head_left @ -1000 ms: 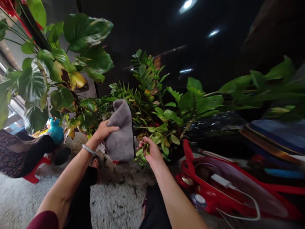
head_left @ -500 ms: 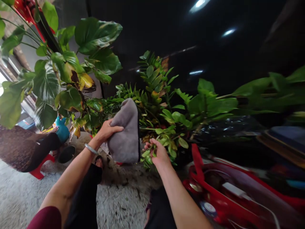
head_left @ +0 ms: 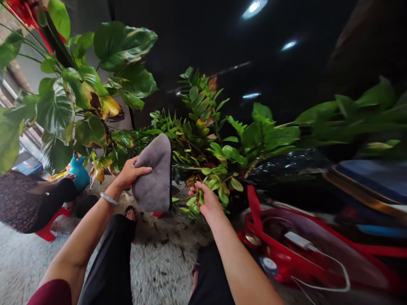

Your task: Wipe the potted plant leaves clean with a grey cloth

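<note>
- Pinching gray cloth point(head_left: 153, 180) by its left edge with left hand point(head_left: 131, 174), thumb laid on near face, other fingers mostly hidden behind.
- Held up above the gritty floor point(head_left: 152, 271), left of center, in front of low leafy plants point(head_left: 229, 156); apart from right hand point(head_left: 208, 202).
- Curling right hand around green sprig point(head_left: 201, 197), low in the foliage; cannot tell exact contact of each finger.
- Wearing silver bangle point(head_left: 109, 199) on left wrist, maroon sleeve point(head_left: 52, 293) higher up.
- Rising at left: large-leaved plant point(head_left: 121, 44), some leaves yellow and browned.
- Standing behind the foliage: dark glossy surface point(head_left: 203, 38) with bright reflections.
- Lying right of right forearm: open red bag point(head_left: 263, 231), with white block point(head_left: 297, 240) and white cable point(head_left: 341, 271); blurred toward right edge.
- Sitting far left on red stool point(head_left: 47, 233): another person in patterned clothing point(head_left: 22, 201), near teal object point(head_left: 79, 173).
</note>
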The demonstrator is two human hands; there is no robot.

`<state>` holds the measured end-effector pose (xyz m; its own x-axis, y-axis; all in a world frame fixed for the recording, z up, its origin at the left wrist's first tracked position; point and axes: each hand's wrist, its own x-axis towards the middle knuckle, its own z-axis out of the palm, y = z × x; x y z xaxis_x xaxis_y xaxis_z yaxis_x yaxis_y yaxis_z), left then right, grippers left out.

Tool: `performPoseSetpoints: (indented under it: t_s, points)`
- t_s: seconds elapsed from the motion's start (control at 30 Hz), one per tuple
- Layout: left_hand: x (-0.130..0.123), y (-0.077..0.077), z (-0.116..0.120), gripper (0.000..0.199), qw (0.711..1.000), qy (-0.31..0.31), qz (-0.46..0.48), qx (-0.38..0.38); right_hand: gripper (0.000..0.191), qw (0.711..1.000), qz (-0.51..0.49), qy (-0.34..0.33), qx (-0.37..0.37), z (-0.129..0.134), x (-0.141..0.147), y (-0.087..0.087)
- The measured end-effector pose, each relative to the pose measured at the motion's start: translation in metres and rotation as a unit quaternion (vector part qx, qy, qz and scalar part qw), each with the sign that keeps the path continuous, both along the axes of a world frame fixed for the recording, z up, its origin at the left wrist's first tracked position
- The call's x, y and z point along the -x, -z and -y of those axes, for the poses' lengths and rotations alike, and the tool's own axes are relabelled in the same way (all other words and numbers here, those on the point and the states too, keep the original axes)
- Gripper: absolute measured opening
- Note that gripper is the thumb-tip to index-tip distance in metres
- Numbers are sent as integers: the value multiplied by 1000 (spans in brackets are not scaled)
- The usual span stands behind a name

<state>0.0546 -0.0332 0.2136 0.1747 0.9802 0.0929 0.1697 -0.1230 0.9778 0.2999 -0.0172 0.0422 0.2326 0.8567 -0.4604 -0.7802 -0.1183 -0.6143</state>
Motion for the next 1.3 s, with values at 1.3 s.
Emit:
performPoseSetpoints:
  t_s: [1.3]
  points:
    - [92,74,59,44,988,-125,-8,91,13,999,2,9,33,-1,20,-4]
